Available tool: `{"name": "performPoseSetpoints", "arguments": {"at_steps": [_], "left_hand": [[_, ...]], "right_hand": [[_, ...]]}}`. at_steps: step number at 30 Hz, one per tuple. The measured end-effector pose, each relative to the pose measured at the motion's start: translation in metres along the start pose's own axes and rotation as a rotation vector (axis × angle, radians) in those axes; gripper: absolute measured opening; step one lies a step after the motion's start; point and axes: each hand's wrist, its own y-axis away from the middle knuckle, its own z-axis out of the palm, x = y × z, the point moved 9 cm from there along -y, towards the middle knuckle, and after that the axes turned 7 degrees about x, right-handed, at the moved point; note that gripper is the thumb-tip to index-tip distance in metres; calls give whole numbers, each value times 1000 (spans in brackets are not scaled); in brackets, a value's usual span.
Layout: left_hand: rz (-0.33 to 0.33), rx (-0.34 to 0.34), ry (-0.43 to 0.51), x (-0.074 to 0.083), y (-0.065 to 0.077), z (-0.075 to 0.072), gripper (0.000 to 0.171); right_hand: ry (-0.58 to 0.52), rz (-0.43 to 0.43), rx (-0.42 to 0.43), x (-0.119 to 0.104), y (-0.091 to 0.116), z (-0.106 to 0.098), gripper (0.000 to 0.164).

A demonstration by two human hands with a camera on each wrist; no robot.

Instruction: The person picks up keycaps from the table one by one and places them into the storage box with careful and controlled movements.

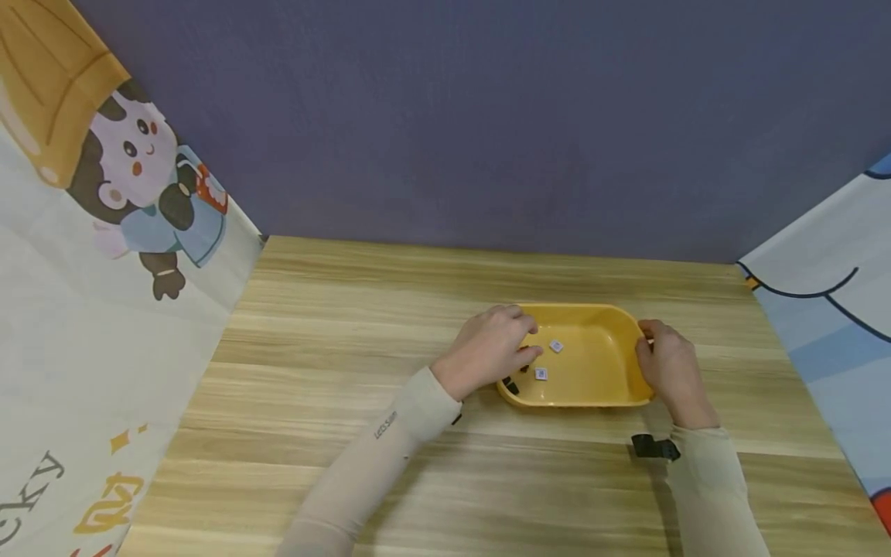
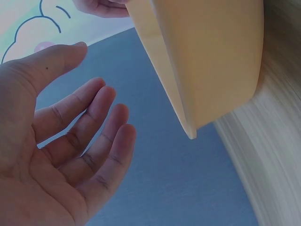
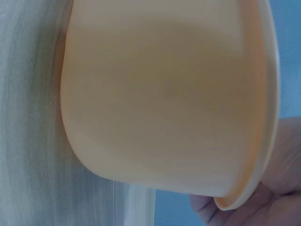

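Steadying the yellow tray (image 1: pixel 605 325), the right hand (image 1: pixel 670 371) grips its rim; the left hand (image 1: pixel 487 350) hovers loose-fingered, empty, above small white chips (image 1: pixel 555 346), likely needing a pinch.

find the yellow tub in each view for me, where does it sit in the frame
Head: yellow tub right of centre on the wooden table, between the left hand and right hand.
Left wrist: its outer wall fills the upper right.
Right wrist: its wall and rim fill most of the frame.
Shared landmark: the wood grain of the table beside the tub.
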Motion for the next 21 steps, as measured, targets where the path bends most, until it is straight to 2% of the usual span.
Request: {"name": "performPoseSetpoints", "arguments": {"at_steps": [6,9,17,21], "left_hand": [[-35,-20,-8,-4,-5,-2,33],[-51,-23,-17,-7,-2,-6,33],[-78,39,10,-17,21,-30,30],[-111,37,26,-26,36,-35,29]], "right_hand": [[1,-19,5,1,-10,-3,34],[4,-30,29,1,-12,-4,32],[1,-33,33,2,-12,-3,31],[-12,-36,26,1,-11,-4,32]]}}
